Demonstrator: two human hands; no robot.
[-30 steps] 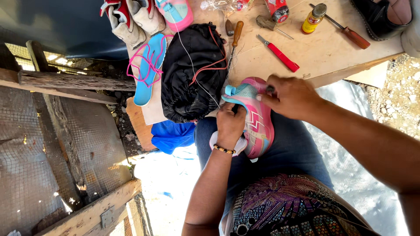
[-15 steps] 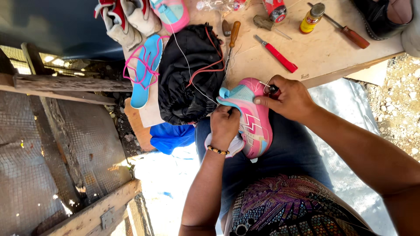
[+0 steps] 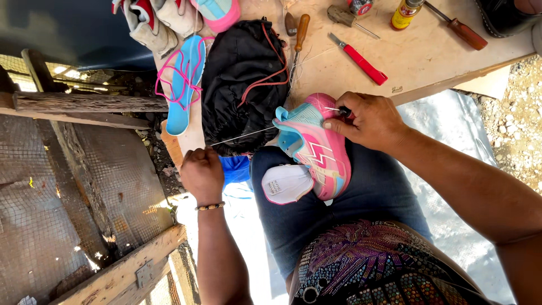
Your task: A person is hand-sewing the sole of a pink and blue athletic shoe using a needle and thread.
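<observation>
Head view: a pink and blue sneaker [image 3: 316, 152] is rested on the lap at frame centre. It is pressed by the right hand [image 3: 367, 118], whose fingers are pinched on a small dark awl. The left hand [image 3: 201, 175], fisted at centre left, has a white thread [image 3: 243, 137] pulled taut from the shoe.

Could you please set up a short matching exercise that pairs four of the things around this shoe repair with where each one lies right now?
Things:
1. pink sneaker
2. red-handled knife
3. blue insole
4. black bag

Places:
A. on the bench, left of the black bag
B. on the person's lap
C. on the bench, beyond the sneaker, toward the yellow bottle
D. between the insole and the wooden-handled awl

Pairs: 1-B, 2-C, 3-A, 4-D
</observation>
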